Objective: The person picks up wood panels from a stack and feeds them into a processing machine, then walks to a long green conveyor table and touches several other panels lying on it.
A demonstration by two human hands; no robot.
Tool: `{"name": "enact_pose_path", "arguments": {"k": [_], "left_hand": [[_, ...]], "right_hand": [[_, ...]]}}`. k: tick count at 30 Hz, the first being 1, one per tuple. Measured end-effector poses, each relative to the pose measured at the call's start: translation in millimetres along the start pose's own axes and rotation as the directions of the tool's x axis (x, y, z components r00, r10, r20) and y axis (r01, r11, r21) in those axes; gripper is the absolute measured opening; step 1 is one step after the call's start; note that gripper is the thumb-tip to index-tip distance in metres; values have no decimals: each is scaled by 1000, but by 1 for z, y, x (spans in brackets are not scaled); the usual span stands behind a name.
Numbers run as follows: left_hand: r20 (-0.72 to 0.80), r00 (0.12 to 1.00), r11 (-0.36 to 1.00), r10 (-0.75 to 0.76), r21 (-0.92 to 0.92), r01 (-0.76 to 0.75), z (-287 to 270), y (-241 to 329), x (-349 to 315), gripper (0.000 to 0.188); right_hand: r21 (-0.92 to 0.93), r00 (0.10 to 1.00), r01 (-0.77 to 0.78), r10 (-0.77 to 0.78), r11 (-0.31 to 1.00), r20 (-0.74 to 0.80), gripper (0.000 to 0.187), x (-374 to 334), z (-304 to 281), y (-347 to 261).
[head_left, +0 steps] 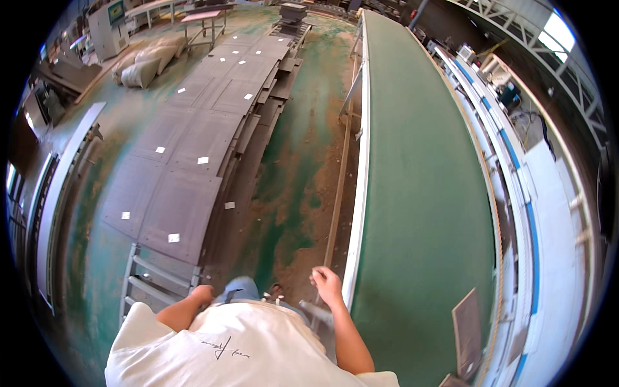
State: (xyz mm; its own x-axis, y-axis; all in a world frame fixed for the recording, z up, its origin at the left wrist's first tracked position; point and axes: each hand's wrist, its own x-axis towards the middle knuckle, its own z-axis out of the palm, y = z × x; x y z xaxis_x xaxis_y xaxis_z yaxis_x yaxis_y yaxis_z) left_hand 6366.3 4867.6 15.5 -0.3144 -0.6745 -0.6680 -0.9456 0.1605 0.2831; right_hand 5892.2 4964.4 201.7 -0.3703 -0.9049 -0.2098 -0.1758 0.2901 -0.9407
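Observation:
My left hand hangs beside my left hip, near the grey metal roller frame; its fingers curl down out of sight. My right hand is raised in front of my right side, close to the white edge of the conveyor belt. Its fingers are bent inward, and nothing shows in them. Ahead on the left lies a long row of stacked brown panels, with small white paper labels on top. Neither hand touches the panels or the belt.
A brown board leans at the belt's lower right. Beyond the belt runs a white machine rail with a blue stripe. A long metal beam stands far left, with pale sacks behind. The green floor is worn and dusty.

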Motion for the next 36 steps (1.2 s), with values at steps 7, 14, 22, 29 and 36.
{"name": "enact_pose_path", "arguments": {"k": [7,14,22,29,36], "left_hand": [[307,949,980,-74,-152,126,-105,64,205,73],[65,942,501,329,-858,-115,-486,295,354,99],[-457,765,392,453,-669,-632,-900,544,616,56],[-403,674,308,619,-665,-681,-1104,671,736,64],[-406,626,211,666,-702,-680,-1296,732,921,86]], "right_hand": [[-195,957,159,-103,968,271,24,339,-31,-130],[-78,989,-145,148,986,29,21,549,-99,-158],[4,999,-41,41,999,-1,18,837,-116,-228],[69,963,241,-247,968,107,15,1155,-159,-450],[-122,528,841,-749,528,399,37,1457,-178,-622]]}}
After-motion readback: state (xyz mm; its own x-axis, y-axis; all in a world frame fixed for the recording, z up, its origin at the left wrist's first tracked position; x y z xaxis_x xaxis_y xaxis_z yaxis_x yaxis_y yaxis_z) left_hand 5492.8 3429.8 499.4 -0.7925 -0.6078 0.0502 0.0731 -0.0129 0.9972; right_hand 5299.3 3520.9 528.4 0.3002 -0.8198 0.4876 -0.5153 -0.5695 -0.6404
